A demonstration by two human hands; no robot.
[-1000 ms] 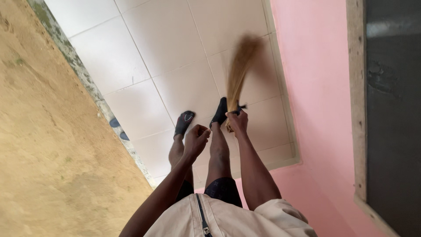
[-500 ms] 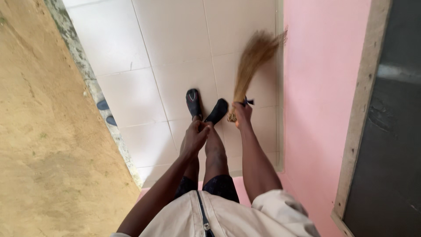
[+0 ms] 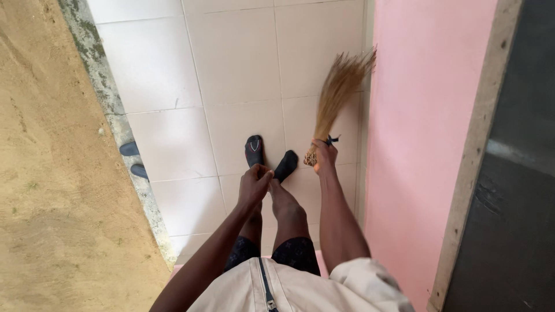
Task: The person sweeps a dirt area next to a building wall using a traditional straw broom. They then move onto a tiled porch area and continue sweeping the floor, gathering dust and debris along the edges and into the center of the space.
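Right hand (image 3: 325, 155) grips one short straw broom (image 3: 338, 95) at its bound handle end, fingers curled tight around it, with a small dark tie showing just beside the knuckles. Its single fan of bristles reaches up and away over the white floor tiles (image 3: 231, 63), the tips close against the pink wall (image 3: 422, 133). Left hand (image 3: 254, 185) hangs empty above the person's left leg, fingers loosely bent, holding nothing. Two feet in black socks (image 3: 254, 151) stand near one another on the tiles, just left of the broom's handle. Two dark sandals (image 3: 133, 159) lie beside the mossy concrete kerb (image 3: 110, 110), well apart from the feet. One sandy wall (image 3: 46, 173) fills the left side.
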